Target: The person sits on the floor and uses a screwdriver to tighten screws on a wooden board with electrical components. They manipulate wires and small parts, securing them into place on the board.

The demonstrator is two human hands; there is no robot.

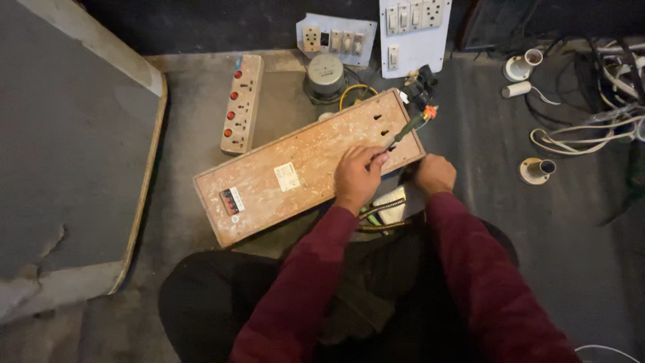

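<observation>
A long wooden switchboard box [295, 171], speckled with white paint, lies tilted on the floor in front of my knees. It has socket holes near its right end and a small red switch unit [230, 201] near its left end. My left hand [357, 179] rests on the box and pinches the shaft of a screwdriver [410, 128]. The tool's green and orange handle points away to the upper right. My right hand [435, 175] grips the box's near right corner, its fingers hidden behind the edge.
A beige extension strip [242, 104] with red switches lies beyond the box. Two white switch plates [413, 30] lean on the back wall by a round grey part [325, 72]. White lamp holders [536, 170] and cables [591, 134] lie right. A large grey board [67, 134] fills the left.
</observation>
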